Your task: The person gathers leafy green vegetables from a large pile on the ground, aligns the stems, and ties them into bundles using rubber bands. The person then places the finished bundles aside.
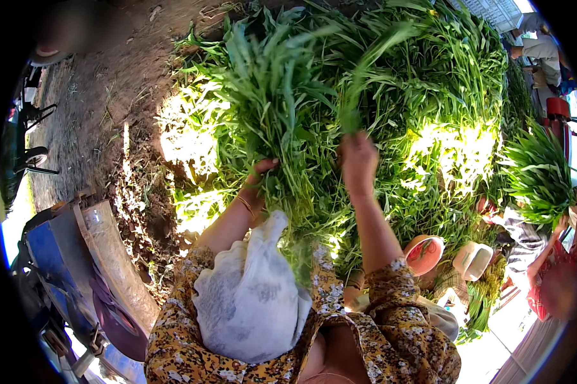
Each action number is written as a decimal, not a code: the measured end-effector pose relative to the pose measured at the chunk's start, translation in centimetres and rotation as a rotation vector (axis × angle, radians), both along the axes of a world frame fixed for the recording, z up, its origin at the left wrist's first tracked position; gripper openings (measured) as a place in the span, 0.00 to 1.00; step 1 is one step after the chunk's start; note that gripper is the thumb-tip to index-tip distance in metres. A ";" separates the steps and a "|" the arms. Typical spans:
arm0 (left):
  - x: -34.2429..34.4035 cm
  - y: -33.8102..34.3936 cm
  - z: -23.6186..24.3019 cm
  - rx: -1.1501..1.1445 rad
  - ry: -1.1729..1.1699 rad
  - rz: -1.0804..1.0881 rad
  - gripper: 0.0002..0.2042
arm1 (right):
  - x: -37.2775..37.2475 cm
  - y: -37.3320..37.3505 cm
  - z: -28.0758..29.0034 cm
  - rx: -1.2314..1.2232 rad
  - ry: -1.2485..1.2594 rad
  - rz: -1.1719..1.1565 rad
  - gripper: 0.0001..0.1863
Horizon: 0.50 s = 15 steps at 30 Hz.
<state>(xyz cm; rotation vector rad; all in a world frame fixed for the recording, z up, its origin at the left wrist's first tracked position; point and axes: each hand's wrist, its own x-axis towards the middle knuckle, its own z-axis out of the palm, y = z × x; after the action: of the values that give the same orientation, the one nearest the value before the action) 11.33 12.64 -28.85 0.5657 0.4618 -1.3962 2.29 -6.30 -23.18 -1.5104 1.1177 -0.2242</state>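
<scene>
A thick bunch of long-leaved greens (279,128) stands upright in front of me, its stems gathered low. My left hand (261,171) wraps round those stems, thumb showing at the side. To the right, my right hand (359,157) is closed on a few leafy stalks (365,77) held upright, smeared by motion. Beneath and beyond both hands spreads a large heap of loose greens (416,83). A whitish cloth (250,294) lies across my lap, just below the bunch.
An orange-pink bowl (424,255) and a pale plastic tub (473,260) sit at my right. Farther right, a person in red (554,275) holds another leafy bunch (538,176). Bare soil (122,83) lies at left, with a blue metal object (48,256) and a worn plank (109,249) nearer me.
</scene>
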 end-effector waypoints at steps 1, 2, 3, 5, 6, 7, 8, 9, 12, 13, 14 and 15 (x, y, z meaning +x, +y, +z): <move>0.0 -0.2 -0.5 0.006 -0.064 0.016 0.24 | -0.8 1.3 -3.2 -0.146 0.135 0.258 0.07; 0.1 0.0 -1.6 0.021 -0.132 0.041 0.25 | -0.6 3.2 -3.1 -0.096 0.220 0.430 0.11; -0.2 -0.2 -2.8 0.030 -0.191 0.052 0.26 | -2.4 4.8 -7.9 -0.344 0.104 0.475 0.15; -0.2 0.8 -3.9 0.034 -0.226 0.029 0.26 | -1.8 4.5 -8.1 -0.027 0.146 0.545 0.19; -0.1 0.8 -3.8 0.027 -0.268 0.006 0.25 | -1.7 4.0 -8.3 -0.044 0.204 0.688 0.19; -0.2 0.8 -3.6 0.022 -0.308 -0.016 0.25 | -1.9 3.3 -8.6 -0.063 0.264 0.829 0.20; -0.2 0.6 -3.3 0.012 -0.340 -0.033 0.25 | -1.9 2.5 -8.9 -0.085 0.323 0.968 0.20; -0.1 0.1 -2.8 0.008 -0.366 -0.048 0.25 | -1.7 1.2 -9.2 0.198 0.256 0.692 0.21; 0.1 -1.3 -2.4 0.013 -0.399 -0.067 0.24 | 0.0 -1.6 -8.3 0.912 -0.037 0.049 0.25; 0.0 -1.5 -2.4 0.019 -0.405 -0.057 0.24 | 0.8 -0.6 -6.7 0.686 -0.022 0.110 0.25; 0.0 -1.7 -2.2 0.010 -0.405 -0.052 0.23 | 2.0 1.0 -5.2 0.454 -0.014 0.159 0.25; 0.0 -1.8 -2.1 0.011 -0.406 -0.054 0.23 | 2.8 2.3 -4.5 0.226 0.000 0.198 0.26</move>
<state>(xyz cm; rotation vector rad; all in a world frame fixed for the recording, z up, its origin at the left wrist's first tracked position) 11.30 10.80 -30.91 0.8539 0.1282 -1.2876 5.04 -3.98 -27.65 -1.4062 0.9518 0.0368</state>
